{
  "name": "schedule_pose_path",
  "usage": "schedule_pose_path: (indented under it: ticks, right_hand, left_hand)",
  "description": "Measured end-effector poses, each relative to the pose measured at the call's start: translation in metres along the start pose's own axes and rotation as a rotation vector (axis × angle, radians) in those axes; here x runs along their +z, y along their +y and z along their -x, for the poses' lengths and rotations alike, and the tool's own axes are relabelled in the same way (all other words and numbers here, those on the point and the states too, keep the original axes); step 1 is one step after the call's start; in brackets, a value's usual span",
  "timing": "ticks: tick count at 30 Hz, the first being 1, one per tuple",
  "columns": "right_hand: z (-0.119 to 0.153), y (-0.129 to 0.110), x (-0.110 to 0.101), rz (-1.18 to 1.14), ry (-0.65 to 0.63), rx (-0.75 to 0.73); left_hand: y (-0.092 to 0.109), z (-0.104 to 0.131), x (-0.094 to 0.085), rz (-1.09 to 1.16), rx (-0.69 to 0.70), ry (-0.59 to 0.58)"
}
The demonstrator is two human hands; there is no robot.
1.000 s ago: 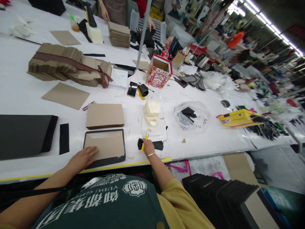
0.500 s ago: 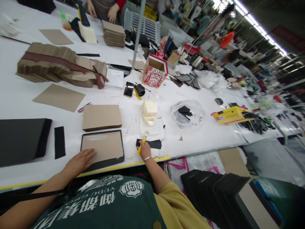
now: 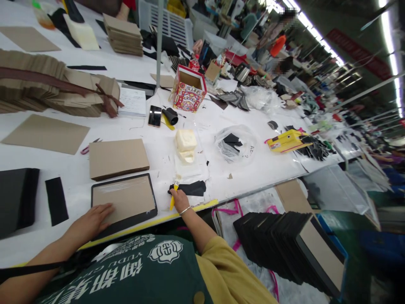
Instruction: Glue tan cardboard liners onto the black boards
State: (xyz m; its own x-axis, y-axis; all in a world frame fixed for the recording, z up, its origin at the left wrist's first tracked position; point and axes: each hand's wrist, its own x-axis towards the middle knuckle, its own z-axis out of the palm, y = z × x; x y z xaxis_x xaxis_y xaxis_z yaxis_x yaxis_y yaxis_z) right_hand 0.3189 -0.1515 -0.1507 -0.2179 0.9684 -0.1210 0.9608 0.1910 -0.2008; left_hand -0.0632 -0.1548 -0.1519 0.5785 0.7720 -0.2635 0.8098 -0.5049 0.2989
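Observation:
My left hand [image 3: 97, 218] lies flat, fingers stretched out, on a beige board [image 3: 125, 197] with a black border. The board rests near the table's front edge. In my right hand [image 3: 180, 201] is a brush with a yellow handle [image 3: 173, 200], its bristles pointing away from me. Under and beside this hand lie black strips [image 3: 194, 188], partly hidden by the fingers. Just beyond the brush stands a cream-coloured tub [image 3: 186, 143] on a white sheet.
A stack of beige boards [image 3: 118, 158] sits behind the bordered one. Left of it are a black strip [image 3: 57, 200] and a dark stack [image 3: 17, 200]. A clear bag [image 3: 234, 145] and yellow box [image 3: 287, 141] lie rightward. Black-edged boards [image 3: 284, 249] stand below the table at right.
The view has turned right, so the table's things appear farther left. The black strips by my right hand look slightly more spread. Both hands keep their places, the brush still held.

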Motion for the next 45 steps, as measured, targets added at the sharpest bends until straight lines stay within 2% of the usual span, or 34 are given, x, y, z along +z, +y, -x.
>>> schedule_pose_path:
  ticks: [4,9,12,15,17,21,28,35,41,45]
  right_hand:
    - [0.003,0.003,-0.003,-0.193,0.013,0.143]
    - [0.000,-0.005,-0.006,-0.530,0.189,0.222]
    - [-0.004,-0.014,-0.012,-0.602,0.245,0.230]
    - [-0.009,-0.022,-0.017,-0.578,0.283,0.278]
    - [-0.011,-0.025,-0.018,-0.554,0.304,0.327]
    - [-0.012,-0.025,-0.019,-0.578,0.296,0.367]
    - [-0.010,-0.023,-0.025,-0.720,0.366,0.361]
    - [-0.011,-0.020,-0.021,-0.748,0.497,0.317]
    - [-0.008,-0.020,-0.012,-0.669,0.492,0.190]
    - [-0.002,-0.022,-0.014,-0.703,0.450,0.146]
  left_hand:
    - [0.004,-0.006,-0.019,0.050,-0.076,-0.065]
    - [0.016,-0.017,-0.049,0.183,-0.155,-0.009]
    - [0.035,-0.031,-0.072,0.436,-0.202,-0.044]
    - [0.062,-0.050,-0.090,0.752,-0.249,-0.158]
    - [0.078,-0.065,-0.096,0.924,-0.273,-0.228]
    - [0.101,-0.090,-0.096,1.171,-0.329,-0.310]
    - [0.126,-0.130,-0.085,1.431,-0.495,-0.299]
    - [0.159,-0.168,-0.069,1.515,-0.682,-0.311]
    - [0.172,-0.182,-0.057,1.548,-0.698,-0.282]
    - [0.174,-0.189,-0.050,1.467,-0.708,-0.214]
